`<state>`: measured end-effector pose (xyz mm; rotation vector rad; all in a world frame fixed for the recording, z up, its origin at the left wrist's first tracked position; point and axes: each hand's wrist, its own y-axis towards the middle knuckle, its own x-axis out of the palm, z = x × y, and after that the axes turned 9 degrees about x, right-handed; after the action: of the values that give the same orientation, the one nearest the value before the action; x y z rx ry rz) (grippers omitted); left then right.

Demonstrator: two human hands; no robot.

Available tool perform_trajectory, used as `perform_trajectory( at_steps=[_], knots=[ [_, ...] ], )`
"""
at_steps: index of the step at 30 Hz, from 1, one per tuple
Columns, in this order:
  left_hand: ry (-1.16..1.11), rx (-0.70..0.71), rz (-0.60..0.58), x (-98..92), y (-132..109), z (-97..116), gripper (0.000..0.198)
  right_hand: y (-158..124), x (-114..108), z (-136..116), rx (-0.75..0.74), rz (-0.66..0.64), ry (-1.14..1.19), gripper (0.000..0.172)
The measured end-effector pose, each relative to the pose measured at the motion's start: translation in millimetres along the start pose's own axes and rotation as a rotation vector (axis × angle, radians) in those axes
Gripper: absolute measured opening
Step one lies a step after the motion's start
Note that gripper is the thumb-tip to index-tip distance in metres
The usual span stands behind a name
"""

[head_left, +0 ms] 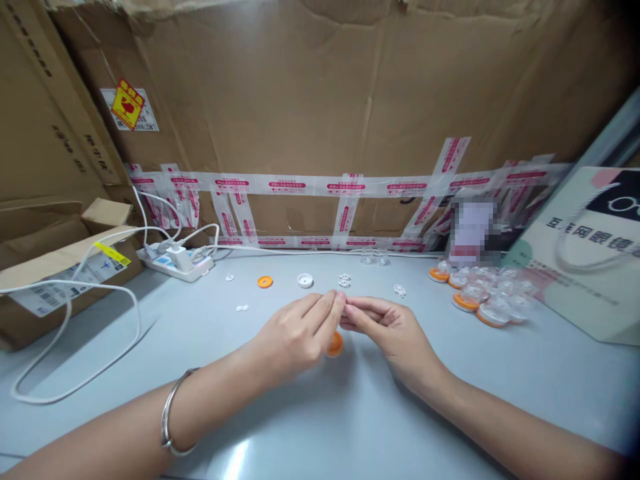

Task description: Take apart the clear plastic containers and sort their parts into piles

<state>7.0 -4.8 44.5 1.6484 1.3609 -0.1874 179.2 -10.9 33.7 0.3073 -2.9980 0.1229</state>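
My left hand [295, 333] and my right hand [387, 327] meet fingertip to fingertip over the middle of the grey table [320, 413]. The left hand's fingers curl around a small orange round part [334, 345], which shows below its palm. The right hand's thumb and fingers are pinched together against the left fingertips; what they hold is too small to make out. A silver bangle [173, 420] sits on my left wrist. Just beyond the hands lie an orange ring [265, 282], a white round cap [305, 281] and several tiny white pieces [345, 281].
A pile of clear domed parts with orange bases [483, 297] lies at the right. A white power strip [177, 262] with cables sits at the back left, beside a cardboard box [60, 280]. A taped cardboard wall [320, 133] closes the back. A paper bag [585, 260] leans at the right.
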Motion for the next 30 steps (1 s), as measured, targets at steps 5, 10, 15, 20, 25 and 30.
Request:
perform_trajectory(
  at_steps=[5, 10, 15, 20, 25, 30],
  knots=[
    [0.001, 0.015, -0.031, -0.7, 1, 5, 0.03, -1, -3, 2, -0.064, -0.002, -0.106, 0.028],
    [-0.006, 0.022, -0.034, -0.9, 0, 7, 0.029, 0, -4, 5, -0.1, 0.006, -0.175, 0.028],
    [0.044, 0.029, -0.028, 0.6, 0, 9, 0.028, 0, -4, 8, -0.16, 0.022, -0.256, 0.025],
    [0.127, 0.05, -0.03, 2.2, 1, 12, 0.025, 1, -3, 10, -0.162, 0.034, -0.271, 0.024],
    [0.143, 0.064, -0.045, 4.4, -1, 13, 0.026, 2, -1, 12, -0.138, 0.044, -0.237, 0.025],
    [0.124, 0.073, -0.047, 6.8, -3, 13, 0.027, 3, 0, 11, -0.099, 0.05, -0.166, 0.026]
  ],
)
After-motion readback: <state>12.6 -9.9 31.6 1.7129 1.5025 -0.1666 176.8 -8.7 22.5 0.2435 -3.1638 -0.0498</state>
